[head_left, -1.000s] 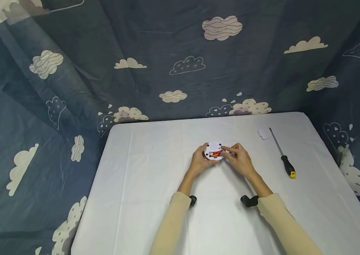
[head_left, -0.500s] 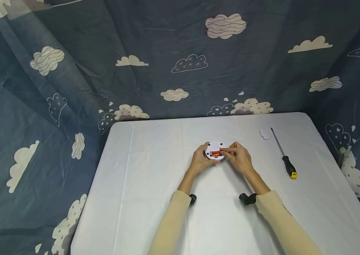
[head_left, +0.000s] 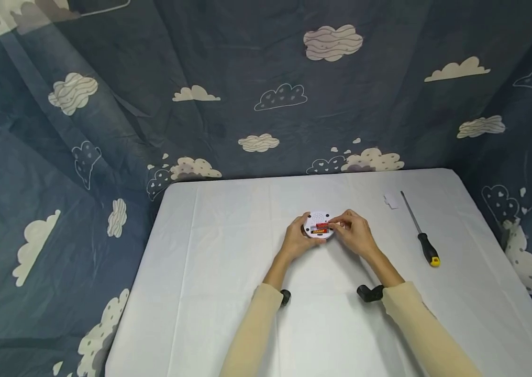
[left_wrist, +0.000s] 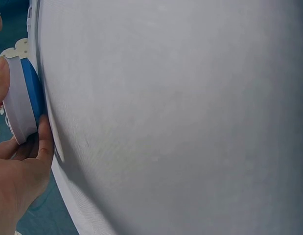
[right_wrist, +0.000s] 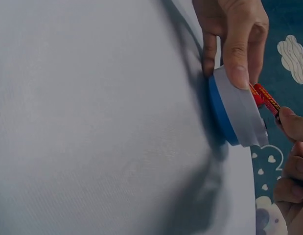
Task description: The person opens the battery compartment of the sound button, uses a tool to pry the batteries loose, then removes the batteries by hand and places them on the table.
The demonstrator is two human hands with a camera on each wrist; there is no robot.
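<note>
My left hand [head_left: 296, 238] grips a round white device [head_left: 318, 216] by its rim, thumb and fingers on opposite sides. Its upturned face has a dotted grille and a battery compartment; the other side is blue, as the left wrist view shows on the device [left_wrist: 19, 100]. One red battery [head_left: 319, 231] lies in the compartment. A second red battery [right_wrist: 267, 100] sticks out at a slant, its outer end pinched between the thumb and fingers of my right hand [head_left: 354, 234]. Whether its inner end touches the compartment is unclear.
On the right of the white table [head_left: 223, 235] lies a screwdriver [head_left: 422, 235] with a black and yellow handle. Next to its tip is a small white piece [head_left: 390, 201], perhaps a cover. A dark cloud-patterned cloth [head_left: 228, 63] hangs behind and around the table.
The pinched battery has shifted away from the other one, toward the grille, and is now seen apart from it. My left hand keeps its grip on the device, which has barely moved.
</note>
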